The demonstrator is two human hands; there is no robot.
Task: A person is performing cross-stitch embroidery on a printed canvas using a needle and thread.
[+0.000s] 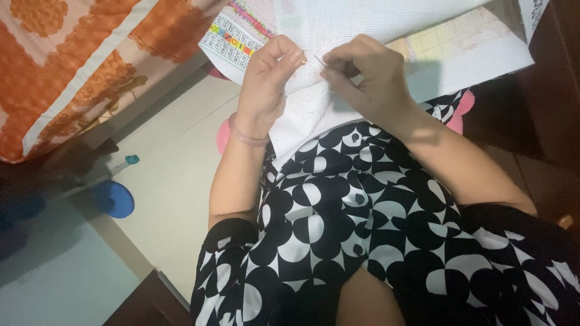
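A white cross-stitch fabric (338,30) lies over my lap and spreads away from me. My left hand (269,75) pinches the fabric's near fold between thumb and fingers; a pink bangle (244,137) circles that wrist. My right hand (365,75) holds a thin needle (320,60) between thumb and forefinger, its tip pointing toward the left hand just above the cloth. The two hands are a few centimetres apart. A printed pattern chart (235,36) with coloured squares lies under the fabric's far left corner.
An orange and white patterned bedspread (66,66) fills the upper left. A blue round lid-like object (115,199) and a small white tube with a teal cap (124,162) lie on the pale floor at left. Dark wooden furniture (544,108) stands at right.
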